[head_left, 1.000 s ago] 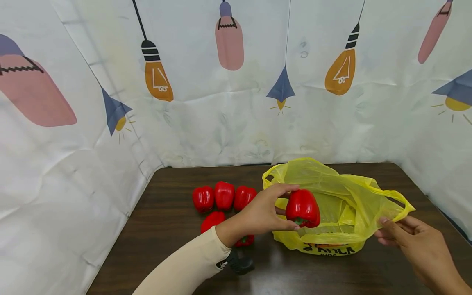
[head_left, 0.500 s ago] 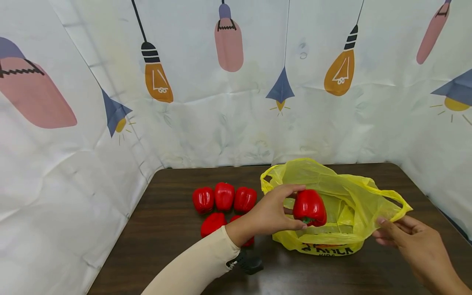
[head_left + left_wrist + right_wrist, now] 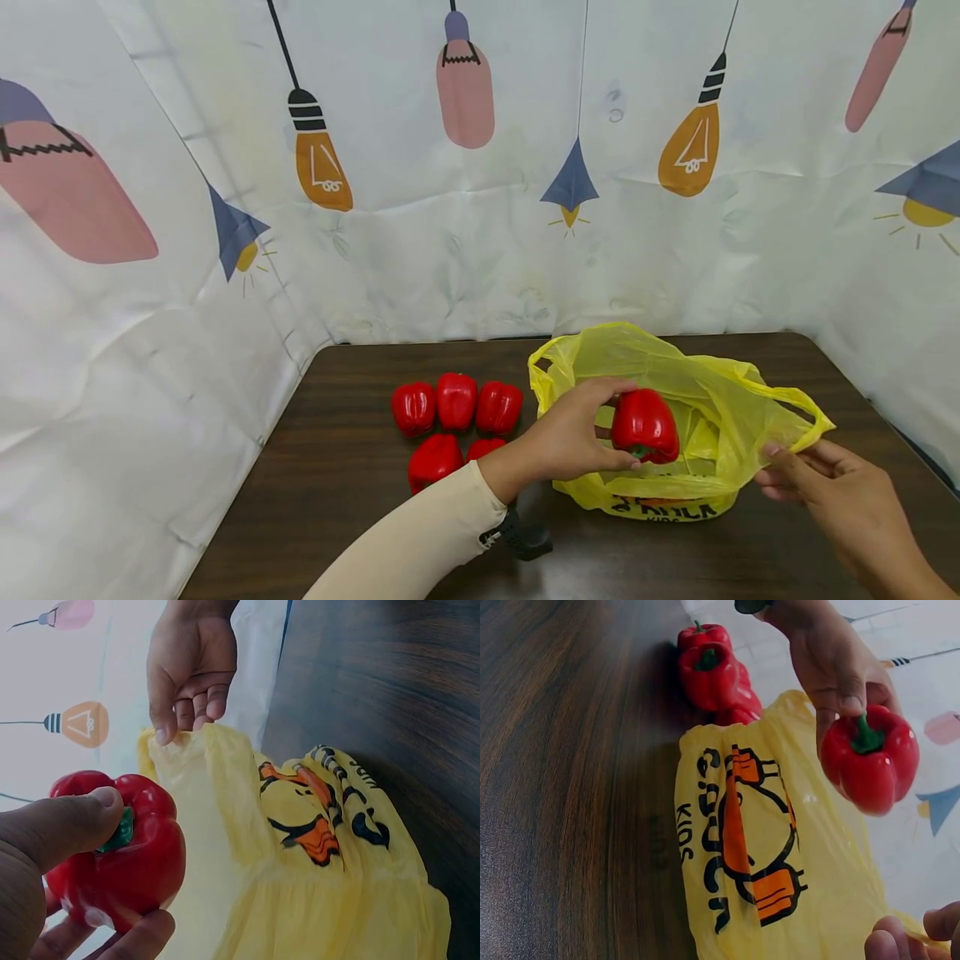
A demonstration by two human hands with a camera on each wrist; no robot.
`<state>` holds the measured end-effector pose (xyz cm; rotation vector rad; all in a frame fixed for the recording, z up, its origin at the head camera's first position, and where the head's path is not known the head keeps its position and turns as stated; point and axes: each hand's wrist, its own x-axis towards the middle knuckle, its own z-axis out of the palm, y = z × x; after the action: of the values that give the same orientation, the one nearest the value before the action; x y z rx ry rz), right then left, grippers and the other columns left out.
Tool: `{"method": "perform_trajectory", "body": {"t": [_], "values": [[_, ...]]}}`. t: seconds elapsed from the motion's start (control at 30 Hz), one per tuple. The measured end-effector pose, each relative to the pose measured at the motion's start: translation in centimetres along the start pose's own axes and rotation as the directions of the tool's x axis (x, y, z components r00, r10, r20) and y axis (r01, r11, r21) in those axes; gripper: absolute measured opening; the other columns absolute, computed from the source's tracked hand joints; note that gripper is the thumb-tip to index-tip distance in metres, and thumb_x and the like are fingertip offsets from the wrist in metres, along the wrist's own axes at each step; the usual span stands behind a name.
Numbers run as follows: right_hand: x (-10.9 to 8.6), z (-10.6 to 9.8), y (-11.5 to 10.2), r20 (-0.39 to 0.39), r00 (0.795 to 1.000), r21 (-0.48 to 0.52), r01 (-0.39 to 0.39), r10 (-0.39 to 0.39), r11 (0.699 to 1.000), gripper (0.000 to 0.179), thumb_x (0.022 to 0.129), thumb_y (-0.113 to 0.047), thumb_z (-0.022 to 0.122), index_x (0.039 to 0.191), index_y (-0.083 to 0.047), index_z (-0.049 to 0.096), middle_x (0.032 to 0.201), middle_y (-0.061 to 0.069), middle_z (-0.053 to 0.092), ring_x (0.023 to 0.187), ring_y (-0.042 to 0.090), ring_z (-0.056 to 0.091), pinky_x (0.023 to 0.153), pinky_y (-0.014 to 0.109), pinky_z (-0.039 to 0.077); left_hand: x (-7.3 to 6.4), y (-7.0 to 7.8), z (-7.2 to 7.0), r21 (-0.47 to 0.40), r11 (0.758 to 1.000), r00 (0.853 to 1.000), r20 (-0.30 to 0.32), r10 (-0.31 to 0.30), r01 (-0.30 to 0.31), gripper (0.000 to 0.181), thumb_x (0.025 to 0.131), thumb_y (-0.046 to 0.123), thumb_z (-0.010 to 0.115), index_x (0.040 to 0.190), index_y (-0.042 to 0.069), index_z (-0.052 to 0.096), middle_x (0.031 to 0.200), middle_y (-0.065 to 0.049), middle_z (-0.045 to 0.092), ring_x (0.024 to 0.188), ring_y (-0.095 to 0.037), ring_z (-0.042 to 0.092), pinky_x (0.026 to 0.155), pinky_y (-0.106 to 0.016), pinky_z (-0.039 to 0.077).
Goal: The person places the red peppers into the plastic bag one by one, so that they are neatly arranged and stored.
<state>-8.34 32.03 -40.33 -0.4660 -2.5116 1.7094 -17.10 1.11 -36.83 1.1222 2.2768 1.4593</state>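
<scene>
My left hand (image 3: 573, 433) grips a red bell pepper (image 3: 646, 426) with a green stem, thumb by the stem and fingers around its far side. In the head view the pepper overlaps the mouth of a yellow plastic bag (image 3: 667, 485). On the bag's right side, my right hand (image 3: 843, 492) pinches the rim near the handle between thumb and fingers, drawing that side outward. The left wrist view shows the held pepper (image 3: 124, 855) beside the bag (image 3: 225, 847). A printed cartoon and lettering cover the bag's front (image 3: 780, 847) in the right wrist view.
Several more red bell peppers (image 3: 457, 402) stand in a group on the dark wooden table (image 3: 300, 500), left of the bag. My left forearm partly covers one pepper (image 3: 486, 448) of the near row. Behind the table hangs a white cloth (image 3: 450, 267) with lamp prints.
My left hand has carried the bell pepper to the right, farther over the bag's mouth. My right hand keeps its pinch on the rim, having shifted very slightly left.
</scene>
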Motion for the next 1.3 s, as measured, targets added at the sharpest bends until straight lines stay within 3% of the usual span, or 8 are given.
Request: {"method": "perform_trajectory", "body": {"t": [0.23,1.03,1.3], "values": [[-0.1,-0.1,0.1,0.018,0.999,-0.004,-0.027,0.027,1.000,0.061,0.098,-0.048,0.066,0.127,0.006,0.061,0.092,0.001,0.077,0.083,0.022,0.076,0.072,0.033,0.062,0.6,0.0,0.9,-0.005,1.000,1.000,0.003,-0.002,0.002,0.085,0.078,0.001,0.089,0.151,0.009,0.045,0.147,-0.001,0.047,0.122,-0.008,0.051,0.080,-0.017,0.056],[0.0,0.1,0.1,0.014,1.000,0.020,0.005,-0.005,1.000,0.058,0.099,-0.043,0.067,0.127,0.007,0.059,0.091,0.000,0.077,0.081,0.022,0.076,0.071,0.036,0.062,2.6,-0.3,2.6,0.026,0.999,0.999,-0.013,-0.036,0.036,0.086,0.076,0.005,0.091,0.150,0.009,0.047,0.145,0.004,0.051,0.124,-0.005,0.053,0.077,-0.012,0.054],[0.0,0.1,0.1,0.004,1.000,0.007,0.004,-0.004,1.000,0.061,0.099,-0.044,0.066,0.129,0.009,0.058,0.090,0.000,0.077,0.081,0.022,0.076,0.070,0.036,0.062,3.4,-0.7,3.3,0.080,0.995,0.998,-0.009,-0.056,0.056,0.086,0.078,0.010,0.091,0.151,0.010,0.047,0.145,0.004,0.051,0.123,-0.004,0.054,0.076,-0.009,0.052]]}}
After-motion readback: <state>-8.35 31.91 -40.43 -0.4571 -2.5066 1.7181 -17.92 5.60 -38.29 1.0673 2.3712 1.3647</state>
